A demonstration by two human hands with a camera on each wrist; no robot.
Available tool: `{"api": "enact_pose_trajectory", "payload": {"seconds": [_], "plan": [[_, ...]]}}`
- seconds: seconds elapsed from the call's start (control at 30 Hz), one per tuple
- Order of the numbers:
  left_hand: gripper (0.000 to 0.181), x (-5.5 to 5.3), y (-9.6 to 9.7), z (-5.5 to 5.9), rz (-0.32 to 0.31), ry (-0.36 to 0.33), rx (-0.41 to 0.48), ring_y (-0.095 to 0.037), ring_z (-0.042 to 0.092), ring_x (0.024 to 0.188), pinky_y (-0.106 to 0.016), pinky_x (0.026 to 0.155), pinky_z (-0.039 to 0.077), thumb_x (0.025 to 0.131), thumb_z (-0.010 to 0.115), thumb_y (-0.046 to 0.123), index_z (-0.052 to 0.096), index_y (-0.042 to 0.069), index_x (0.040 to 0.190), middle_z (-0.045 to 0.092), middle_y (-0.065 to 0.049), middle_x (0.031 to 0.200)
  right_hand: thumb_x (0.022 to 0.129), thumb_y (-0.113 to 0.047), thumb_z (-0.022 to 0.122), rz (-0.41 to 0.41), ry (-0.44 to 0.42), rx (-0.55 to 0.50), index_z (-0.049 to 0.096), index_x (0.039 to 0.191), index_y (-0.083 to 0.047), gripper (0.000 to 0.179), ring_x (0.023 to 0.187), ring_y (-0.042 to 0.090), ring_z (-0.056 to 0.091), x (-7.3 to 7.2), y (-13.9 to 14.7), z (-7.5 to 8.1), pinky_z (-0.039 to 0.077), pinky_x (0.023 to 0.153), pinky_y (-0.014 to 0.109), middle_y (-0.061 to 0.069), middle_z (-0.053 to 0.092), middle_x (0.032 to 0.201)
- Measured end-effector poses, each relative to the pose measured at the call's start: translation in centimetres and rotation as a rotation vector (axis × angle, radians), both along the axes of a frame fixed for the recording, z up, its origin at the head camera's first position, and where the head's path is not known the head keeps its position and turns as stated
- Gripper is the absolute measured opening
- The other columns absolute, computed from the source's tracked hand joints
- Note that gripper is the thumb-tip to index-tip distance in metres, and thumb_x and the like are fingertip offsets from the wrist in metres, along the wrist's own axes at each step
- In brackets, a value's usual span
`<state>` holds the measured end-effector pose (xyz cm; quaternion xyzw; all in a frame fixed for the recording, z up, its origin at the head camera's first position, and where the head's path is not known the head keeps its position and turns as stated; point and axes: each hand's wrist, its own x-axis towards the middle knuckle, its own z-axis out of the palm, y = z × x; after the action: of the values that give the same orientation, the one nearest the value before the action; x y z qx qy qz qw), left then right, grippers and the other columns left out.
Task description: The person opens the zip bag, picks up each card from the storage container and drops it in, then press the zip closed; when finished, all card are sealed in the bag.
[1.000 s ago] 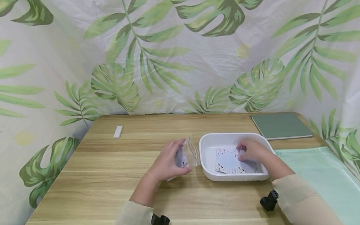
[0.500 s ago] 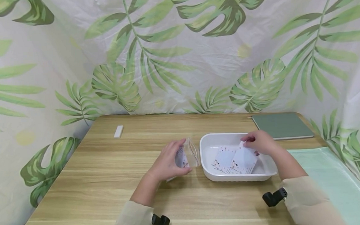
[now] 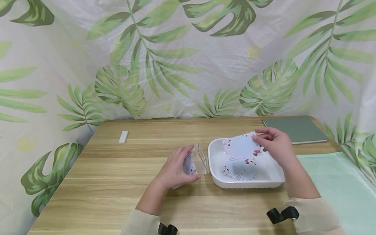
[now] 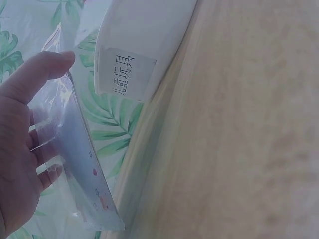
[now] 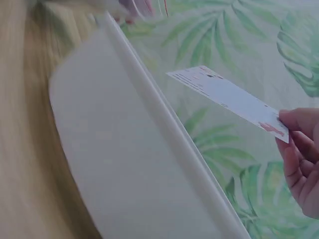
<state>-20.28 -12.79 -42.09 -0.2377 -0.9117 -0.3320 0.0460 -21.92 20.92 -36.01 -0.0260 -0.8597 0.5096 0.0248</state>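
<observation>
One card point(image 3: 239, 146), edge pinched, clear above tub rim point(image 5: 167, 124).

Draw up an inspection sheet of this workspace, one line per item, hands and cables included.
Surface: wood-grain table, pale green sheet at its right.
Job's things: patterned card held above white tray; at least one tray card inside; clear bag containing printed matter.
Clutter: green notebook, small white block, both toward the far edge.
Hands: left hand holds the bag; right hand pinches the patterned card.
Cables: nothing seen.
Surroundings: leaf-print curtain behind the table.
</observation>
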Motion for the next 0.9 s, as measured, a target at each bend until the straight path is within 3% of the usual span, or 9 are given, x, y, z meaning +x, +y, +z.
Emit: {"api": "enact_pose_trajectory", "payload": {"seconds": [0.13,0.27,0.53,0.9], "plan": [[0.096,0.0,0.0,0.1,0.005,0.000,-0.004,-0.028,0.048,0.123,-0.051,0.107,0.038,0.066,0.083,0.036,0.040,0.010,0.148,0.052,-0.011,0.136,0.089,-0.021,0.071,-0.088,0.056,-0.196,0.063,0.116,0.002,0.037,0.070,0.000,0.061,0.7,-2.5,-0.7,0.053,0.064,0.021,-0.024,0.065,0.073],[0.097,0.0,0.1,0.1,0.005,-0.002,-0.005,-0.027,0.048,0.124,-0.051,0.108,0.037,0.066,0.083,0.037,0.040,0.010,0.148,0.052,-0.011,0.136,0.087,-0.018,0.073,-0.135,0.059,-0.289,0.066,0.111,0.001,0.031,0.068,0.002,0.062,1.2,-4.7,-1.3,0.054,0.063,0.021,-0.021,0.067,0.073],[0.096,0.0,0.2,0.1,0.003,0.004,-0.010,-0.028,0.047,0.126,-0.050,0.110,0.036,0.066,0.083,0.038,0.041,0.010,0.148,0.053,-0.010,0.136,0.087,-0.021,0.073,-0.105,-0.015,-0.277,0.067,0.112,-0.001,0.032,0.066,0.007,0.061,2.0,-7.0,-1.8,0.053,0.064,0.022,-0.012,0.069,0.078],[0.097,0.0,0.2,0.0,0.006,0.008,-0.020,-0.028,0.047,0.127,-0.051,0.111,0.034,0.065,0.084,0.038,0.041,0.009,0.148,0.053,-0.011,0.136,0.086,-0.021,0.074,-0.107,-0.022,-0.204,0.070,0.109,-0.004,0.029,0.065,0.011,0.057,2.1,-7.7,-1.8,0.051,0.060,0.022,-0.002,0.070,0.082]]}}
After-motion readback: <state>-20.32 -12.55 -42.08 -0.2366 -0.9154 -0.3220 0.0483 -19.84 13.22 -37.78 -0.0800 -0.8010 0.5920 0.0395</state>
